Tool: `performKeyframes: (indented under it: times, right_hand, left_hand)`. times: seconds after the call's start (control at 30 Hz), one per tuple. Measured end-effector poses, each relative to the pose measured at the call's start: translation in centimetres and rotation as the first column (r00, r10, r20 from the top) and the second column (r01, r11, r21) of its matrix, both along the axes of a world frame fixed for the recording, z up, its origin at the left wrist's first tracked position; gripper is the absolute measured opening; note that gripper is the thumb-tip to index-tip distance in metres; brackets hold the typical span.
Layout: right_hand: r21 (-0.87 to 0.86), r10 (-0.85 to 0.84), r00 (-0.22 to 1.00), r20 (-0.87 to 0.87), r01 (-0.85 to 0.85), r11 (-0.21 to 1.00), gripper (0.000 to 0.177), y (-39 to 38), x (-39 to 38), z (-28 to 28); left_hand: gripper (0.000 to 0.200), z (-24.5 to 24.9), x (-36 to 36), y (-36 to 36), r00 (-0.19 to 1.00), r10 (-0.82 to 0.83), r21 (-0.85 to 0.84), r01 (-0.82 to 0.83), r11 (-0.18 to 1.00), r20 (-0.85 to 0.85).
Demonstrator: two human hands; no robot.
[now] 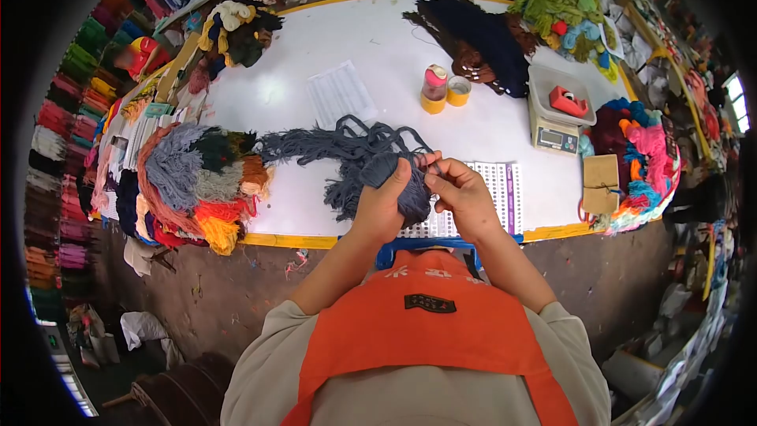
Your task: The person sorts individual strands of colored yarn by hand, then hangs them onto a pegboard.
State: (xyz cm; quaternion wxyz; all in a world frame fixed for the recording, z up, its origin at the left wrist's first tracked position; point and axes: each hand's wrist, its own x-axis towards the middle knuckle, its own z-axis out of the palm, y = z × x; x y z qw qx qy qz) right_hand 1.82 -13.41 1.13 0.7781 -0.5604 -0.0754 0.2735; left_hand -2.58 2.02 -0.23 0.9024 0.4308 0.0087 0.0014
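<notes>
The white table (378, 39) fills the view, its middle kept bare while heaps of coloured yarn (197, 181) are pushed out along its rim. That looks deliberate, since it leaves a working patch right in front of the person. On that patch sprawls a loose tangle of grey yarn (347, 146), lying slack just ahead of the hands, seemingly so that a strand can run off it without snagging. A scale (558, 110) sits well off to the right, out of the way.

The grey yarn ball (406, 189) is up off the table, above its near edge. The left hand (382, 201) wraps around it from the side, fingers curled and clamped on it, wrist cocked upward. The right hand (467, 193) sits just beside the ball, fingertips pinched together at its top, apparently on a grey strand, though the strand itself is too fine to make out. Both forearms angle inward, elbows out.
</notes>
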Motion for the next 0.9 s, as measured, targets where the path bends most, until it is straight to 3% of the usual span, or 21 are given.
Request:
performKeyframes:
  times: [0.23, 0.3, 0.4, 0.53, 0.6, 0.8, 0.87, 0.9]
  right_hand:
    - [0.118, 0.026, 0.991, -0.132, -0.010, 0.993, 0.015, -0.2, 0.4, 0.1]
    - [0.132, 0.048, 0.988, -0.147, -0.028, 0.991, 0.016, -0.3, 0.6, 0.0]
    - [0.132, 0.059, 0.986, -0.154, -0.038, 0.990, 0.013, -0.4, 0.7, -0.1]
    - [0.261, 0.086, 0.965, -0.249, -0.019, 0.965, 0.015, -0.9, 1.3, -0.7]
    - [0.278, 0.092, 0.962, -0.259, -0.017, 0.960, 0.015, -0.9, 1.3, -0.4]
    - [0.080, 0.009, 0.989, -0.147, 0.003, 0.997, 0.019, -0.9, 1.1, -0.1]
    - [-0.067, 0.027, 1.000, 0.016, -0.026, 0.997, 0.021, -0.7, 0.8, 0.4]
    - [-0.066, 0.023, 1.000, 0.015, -0.022, 0.998, 0.021, -0.8, 0.9, 0.2]
  left_hand:
    - [0.030, -1.0, 0.2, -0.2, 0.999, 0.053, -0.071, -0.053, 0.996, -0.011]
    - [0.024, -0.7, 0.3, -0.3, 0.995, 0.087, 0.074, -0.089, 0.993, 0.039]
    - [0.021, -0.6, 0.4, -0.5, 0.995, 0.096, 0.120, -0.097, 0.988, 0.020]
    - [0.025, -0.7, 0.7, 0.0, 0.996, 0.086, 0.128, -0.085, 0.988, 0.000]
    - [0.031, 0.1, 0.7, -0.1, 0.999, 0.044, -0.063, -0.044, 0.997, 0.013]
    - [0.032, 0.4, 0.7, -0.8, 0.998, 0.037, -0.131, -0.044, 0.990, -0.049]
    - [0.032, 0.4, 0.6, -1.0, 0.998, 0.032, -0.113, -0.036, 0.993, -0.045]
    - [0.032, 0.4, 0.6, -1.1, 0.999, 0.026, -0.095, -0.029, 0.995, -0.040]
